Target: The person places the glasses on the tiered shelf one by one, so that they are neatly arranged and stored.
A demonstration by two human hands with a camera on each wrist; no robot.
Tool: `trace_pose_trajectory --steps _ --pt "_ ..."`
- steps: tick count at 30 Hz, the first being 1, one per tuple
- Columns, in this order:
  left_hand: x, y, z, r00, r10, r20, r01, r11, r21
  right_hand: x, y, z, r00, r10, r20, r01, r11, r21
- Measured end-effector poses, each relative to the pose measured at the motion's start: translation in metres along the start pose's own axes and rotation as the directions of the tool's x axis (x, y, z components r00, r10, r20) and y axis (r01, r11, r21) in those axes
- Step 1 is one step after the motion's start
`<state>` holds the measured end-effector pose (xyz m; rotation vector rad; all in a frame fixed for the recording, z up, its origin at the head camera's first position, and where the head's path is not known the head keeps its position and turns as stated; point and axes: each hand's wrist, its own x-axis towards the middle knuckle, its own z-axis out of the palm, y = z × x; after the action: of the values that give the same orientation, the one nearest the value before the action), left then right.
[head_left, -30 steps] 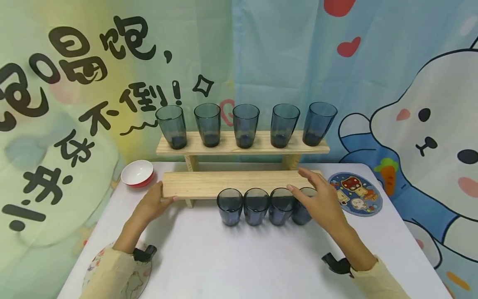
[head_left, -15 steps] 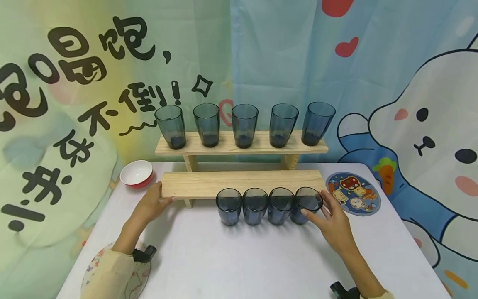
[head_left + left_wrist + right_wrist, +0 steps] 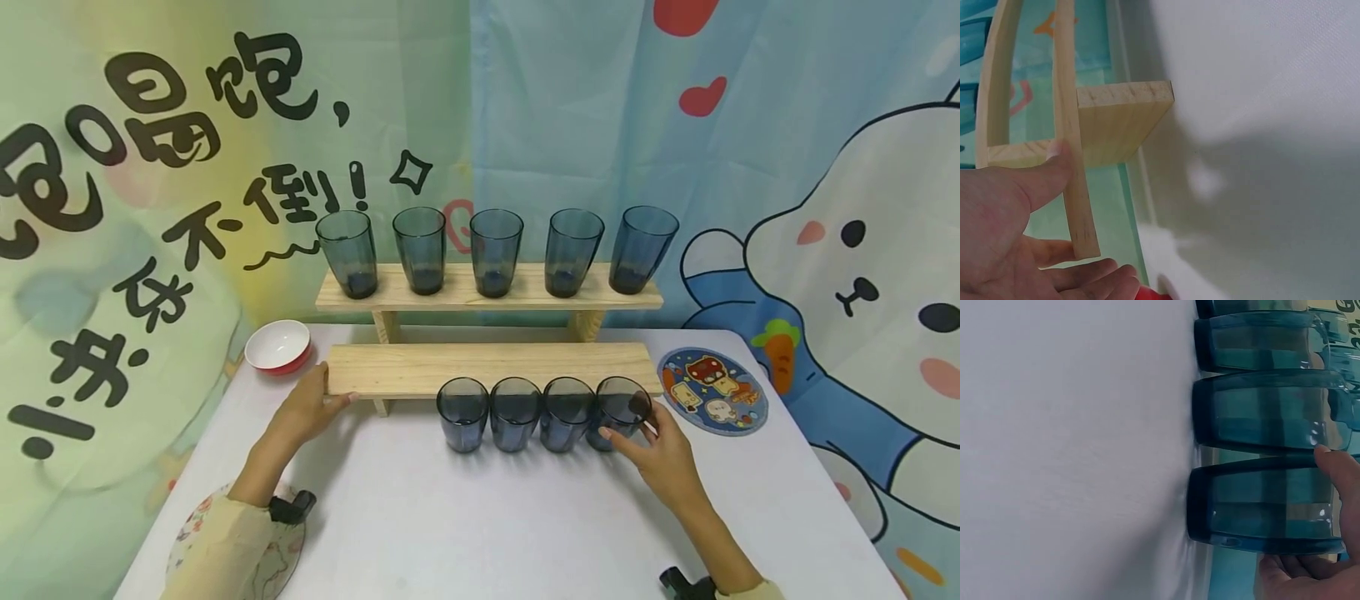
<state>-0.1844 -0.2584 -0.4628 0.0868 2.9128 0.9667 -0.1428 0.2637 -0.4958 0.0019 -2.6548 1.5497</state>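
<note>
A two-tier wooden shelf [image 3: 405, 367] stands on the white table. My left hand [image 3: 303, 408] grips the left end of its lower board; in the left wrist view, the thumb lies on the board [image 3: 1082, 215] and the fingers are at its end. Several dark blue glasses stand upright in a row before the lower tier. The rightmost glass [image 3: 624, 402] is held by my right hand [image 3: 670, 460]. In the right wrist view, thumb and fingers are on opposite sides of that glass [image 3: 1260, 503], near its rim, with its base on or very near the table.
Several matching glasses, one of them the middle glass [image 3: 495, 254], stand spaced along the upper tier. A red-and-white bowl [image 3: 277, 343] sits left of the shelf. A round patterned mat [image 3: 716, 392] lies at right, and a floral mat [image 3: 281, 554] lies under my left forearm.
My right hand has come down and around to the right side of the rightmost glass and taken hold of it. My left hand and the glasses stay in place.
</note>
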Motion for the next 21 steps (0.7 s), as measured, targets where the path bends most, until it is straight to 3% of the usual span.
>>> trace_pose_trajectory --steps 14,21 --pt "0.0009 0.0005 -0.0005 1.000 -0.021 0.011 0.021 1.000 0.002 -0.0039 0.0034 0.0044 0.998 -0.048 -0.051 0.049 0.998 0.026" --pt "0.0023 -0.0011 -0.0002 1.000 -0.022 0.021 0.022 1.000 0.002 -0.0032 -0.0046 -0.0052 0.996 -0.047 -0.080 0.049 0.999 0.024"
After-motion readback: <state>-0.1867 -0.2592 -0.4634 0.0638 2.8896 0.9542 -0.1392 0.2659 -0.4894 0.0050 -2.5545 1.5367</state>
